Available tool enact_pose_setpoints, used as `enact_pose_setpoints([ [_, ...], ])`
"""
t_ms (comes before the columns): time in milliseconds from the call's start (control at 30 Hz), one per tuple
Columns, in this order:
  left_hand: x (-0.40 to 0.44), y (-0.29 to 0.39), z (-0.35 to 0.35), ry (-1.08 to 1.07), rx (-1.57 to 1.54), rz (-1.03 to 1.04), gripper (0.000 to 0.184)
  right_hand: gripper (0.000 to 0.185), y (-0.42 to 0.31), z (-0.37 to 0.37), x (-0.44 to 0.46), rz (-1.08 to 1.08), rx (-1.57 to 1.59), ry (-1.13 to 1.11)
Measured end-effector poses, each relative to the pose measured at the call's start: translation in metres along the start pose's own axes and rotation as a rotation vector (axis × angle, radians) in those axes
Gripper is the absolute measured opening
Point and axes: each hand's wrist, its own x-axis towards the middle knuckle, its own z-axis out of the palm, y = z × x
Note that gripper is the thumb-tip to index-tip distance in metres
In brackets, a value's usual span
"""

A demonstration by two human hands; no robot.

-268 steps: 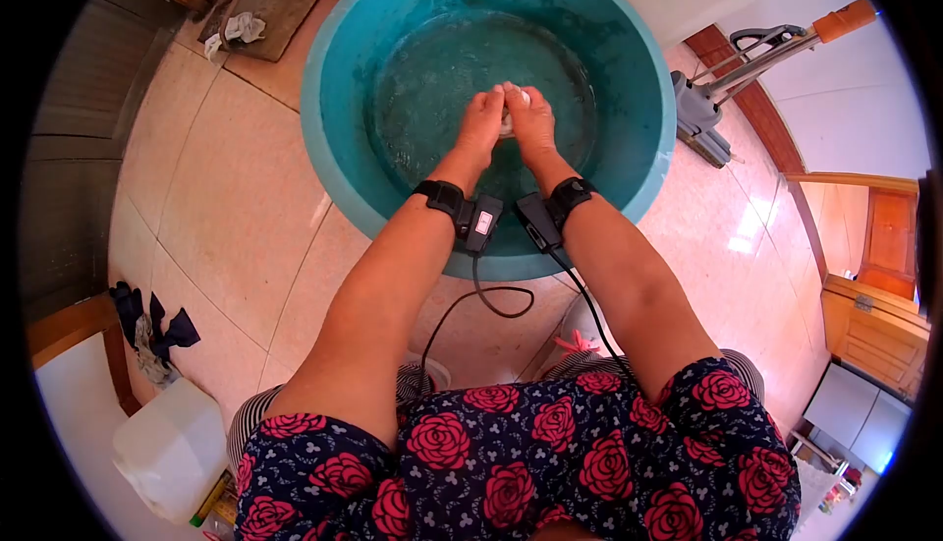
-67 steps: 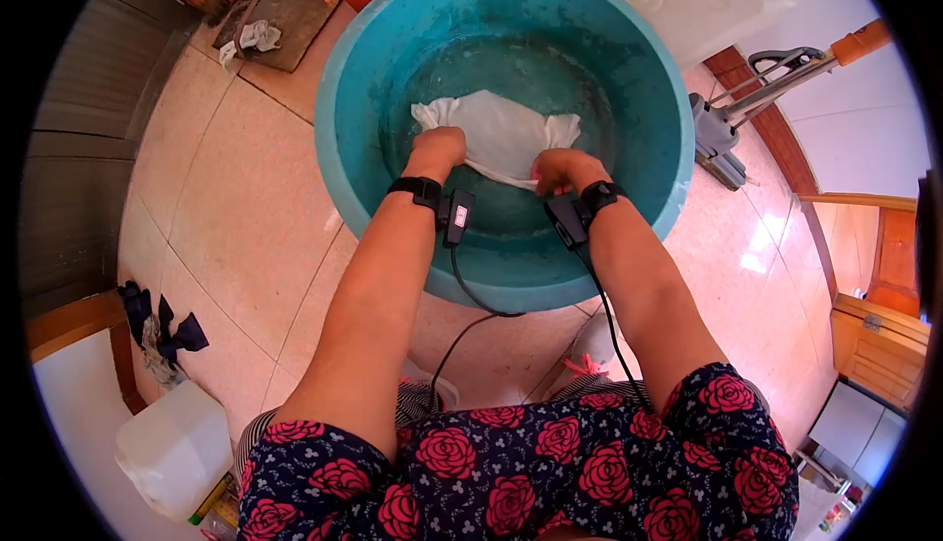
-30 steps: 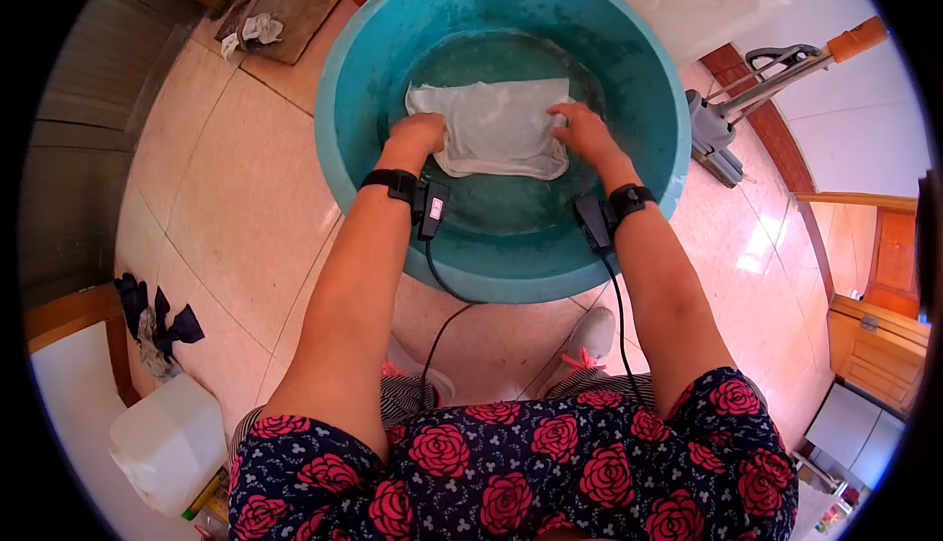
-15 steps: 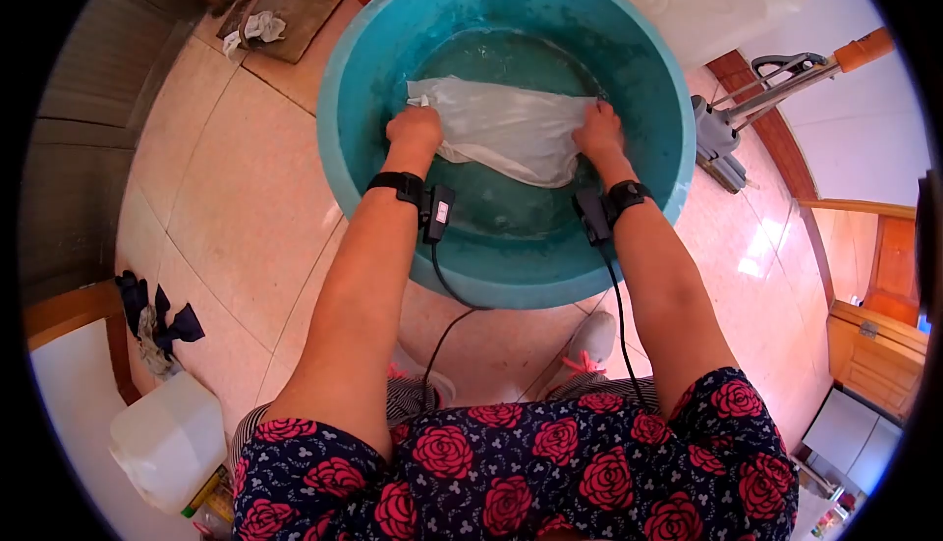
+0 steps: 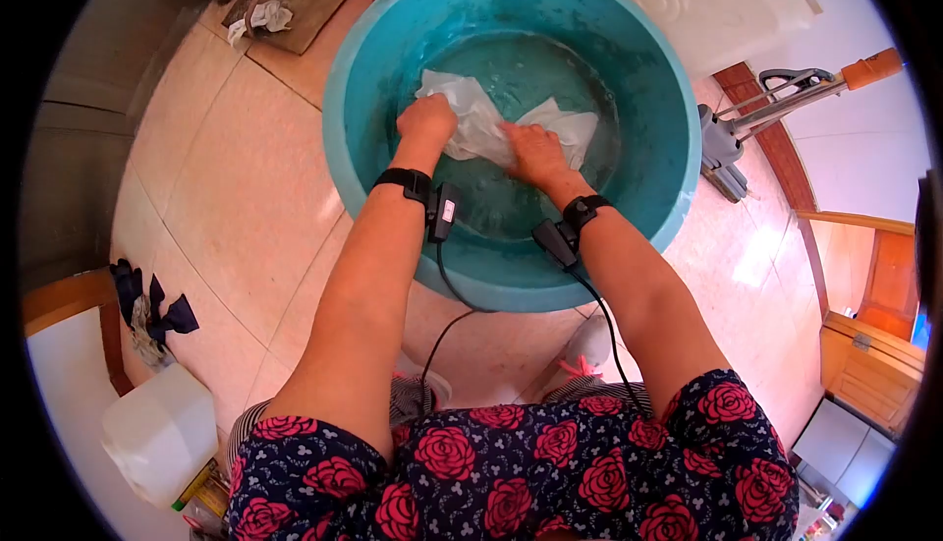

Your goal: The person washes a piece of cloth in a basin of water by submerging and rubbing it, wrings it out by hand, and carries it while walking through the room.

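Observation:
A wet white cloth (image 5: pixel 474 113) is bunched inside a large teal tub (image 5: pixel 339 138) with shallow water at its bottom. My left hand (image 5: pixel 427 126) is closed on the cloth's left end. Around its middle my right hand (image 5: pixel 538 153) is closed, and the cloth's loose right end spreads out beyond the fingers. Folds hide some of my fingertips. Each wrist carries a black strap with a small box and a cable running back toward my body.
A mop with a grey head (image 5: pixel 722 143) leans at the right wall. A white plastic container (image 5: pixel 688 0) stands behind the tub. At lower left are a translucent jug (image 5: pixel 162 433) and dark cloths (image 5: pixel 147 310). My shoes (image 5: pixel 586 344) are just below the tub.
My right hand has moved left from the cloth's right end to its middle. The cloth, spread wide before, is now gathered between my hands. My left hand stays near the same spot.

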Motion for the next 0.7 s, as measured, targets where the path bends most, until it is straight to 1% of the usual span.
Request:
enact_pose_setpoints([
  [33, 0.002, 0.000, 0.002, 0.016, -0.029, 0.003, 0.036, 0.070, 0.002, 0.000, 0.000, 0.057, -0.007, -0.032],
  [133, 0.007, 0.000, 0.005, 0.053, -0.071, 0.063, 0.034, 0.046, 0.006, -0.017, 0.002, 0.084, -0.044, -0.090],
  [233, 0.001, 0.007, -0.008, 0.129, -0.319, 0.117, 0.028, 0.034, 0.006, -0.064, 0.002, -0.037, 0.614, 0.068],
  [333, 0.014, 0.005, 0.001, 0.384, -0.494, 0.338, 0.025, 0.026, -0.002, -0.106, -0.007, -0.114, 0.615, 0.166],
  [433, 0.012, 0.009, 0.000, 0.099, -0.822, 0.486, 0.037, 0.025, -0.012, -0.126, -0.018, -0.124, 0.715, 0.266],
  [467, 0.010, 0.010, -0.001, 0.041, -0.843, 0.523, 0.041, 0.023, -0.017, -0.131, -0.022, -0.116, 0.732, 0.284],
  [533, 0.000, 0.017, -0.006, -0.080, -0.886, 0.593, 0.050, 0.027, -0.015, -0.128, -0.020, -0.127, 0.834, 0.297],
  [633, -0.020, 0.027, -0.006, -0.035, -0.813, 0.665, 0.059, 0.027, -0.017, -0.126, -0.019, -0.179, 1.069, 0.308],
  [700, -0.030, 0.031, -0.012, -0.085, -0.856, 0.679, 0.060, 0.026, -0.024, -0.126, -0.021, -0.217, 1.241, 0.280],
])
